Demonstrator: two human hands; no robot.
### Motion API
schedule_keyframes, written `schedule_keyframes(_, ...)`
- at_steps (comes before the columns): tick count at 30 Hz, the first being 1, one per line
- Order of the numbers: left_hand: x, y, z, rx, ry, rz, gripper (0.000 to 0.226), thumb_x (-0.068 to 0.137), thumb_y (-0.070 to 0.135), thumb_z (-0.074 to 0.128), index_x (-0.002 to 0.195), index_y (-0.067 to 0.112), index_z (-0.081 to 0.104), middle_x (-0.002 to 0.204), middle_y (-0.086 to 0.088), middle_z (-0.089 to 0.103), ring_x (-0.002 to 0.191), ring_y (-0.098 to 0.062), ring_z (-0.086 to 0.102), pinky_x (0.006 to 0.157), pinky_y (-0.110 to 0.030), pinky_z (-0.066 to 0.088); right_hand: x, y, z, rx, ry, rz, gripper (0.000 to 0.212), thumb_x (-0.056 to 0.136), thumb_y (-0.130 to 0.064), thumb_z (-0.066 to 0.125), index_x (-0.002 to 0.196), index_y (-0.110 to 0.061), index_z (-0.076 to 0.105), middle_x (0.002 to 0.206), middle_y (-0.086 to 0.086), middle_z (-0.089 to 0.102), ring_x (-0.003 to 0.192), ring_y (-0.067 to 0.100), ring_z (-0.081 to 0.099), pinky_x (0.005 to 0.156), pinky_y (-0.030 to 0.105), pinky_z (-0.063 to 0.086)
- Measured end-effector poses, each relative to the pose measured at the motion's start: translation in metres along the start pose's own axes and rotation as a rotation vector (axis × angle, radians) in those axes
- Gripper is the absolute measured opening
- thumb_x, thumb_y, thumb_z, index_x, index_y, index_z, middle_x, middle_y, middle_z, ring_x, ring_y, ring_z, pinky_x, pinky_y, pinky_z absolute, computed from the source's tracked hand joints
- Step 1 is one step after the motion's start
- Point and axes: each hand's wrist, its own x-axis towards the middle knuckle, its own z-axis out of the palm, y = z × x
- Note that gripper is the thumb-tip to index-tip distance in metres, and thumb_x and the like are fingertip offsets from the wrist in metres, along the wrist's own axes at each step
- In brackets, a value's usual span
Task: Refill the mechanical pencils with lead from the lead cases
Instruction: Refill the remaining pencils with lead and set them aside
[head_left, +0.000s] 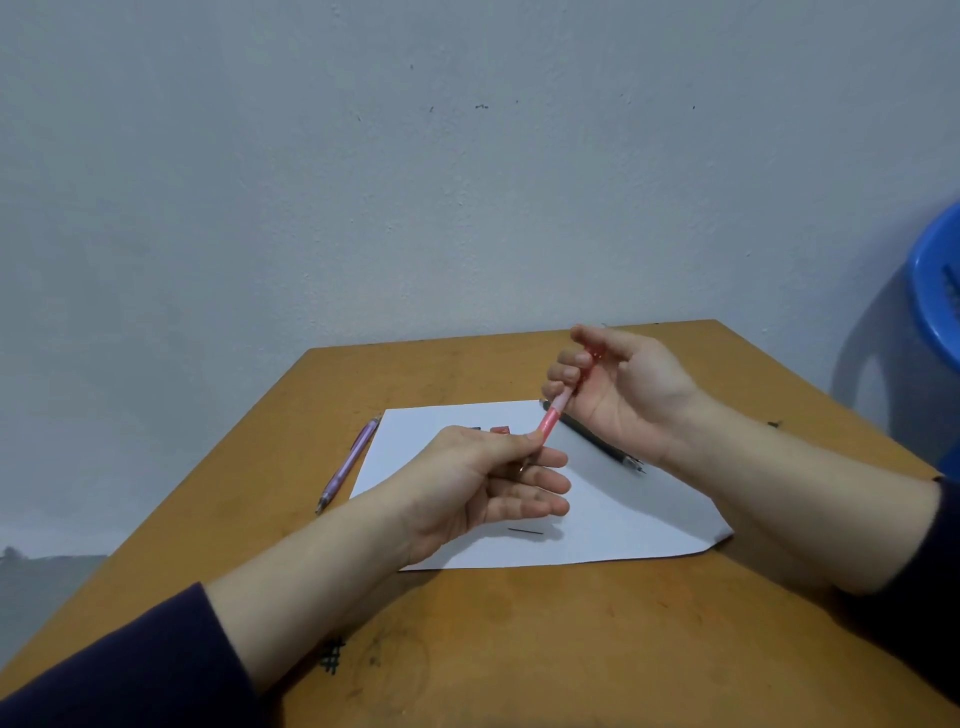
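Observation:
A pink mechanical pencil (555, 410) is held slanted above the white paper sheet (639, 514). My right hand (623, 389) grips its upper end, palm up. My left hand (498, 478) pinches its lower end between thumb and forefinger, the other fingers straight. A purple mechanical pencil (349, 462) lies on the table just left of the sheet. A black mechanical pencil (597, 441) lies on the sheet under my right hand. One loose lead (525, 531) rests on the paper below my left hand. A red lead case (501, 429) peeks out behind my left hand, mostly hidden.
The wooden table (467, 649) stands against a pale wall, with pen marks near its front. A blue plastic chair (935, 291) stands at the right beyond the table's corner.

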Motion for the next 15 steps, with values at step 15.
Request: schedule_keyframes(15, 0.008, -0.006, -0.005, 0.189, 0.145, 0.221, 0.026, 0.092, 0.022, 0.060, 0.092, -0.002, 0.071, 0.084, -0.018, 0.071, 0.073, -0.024, 0.069, 0.063, -0.024, 0.056, -0.004, -0.005, -0.002, -0.727, 0.014, -0.241, 0.050, 0.085, 0.007, 0.059, 0.132, -0.003, 0.045, 0.071, 0.009, 0.052, 0.058, 0.017, 0.054, 0.055, 0.022, 0.046)
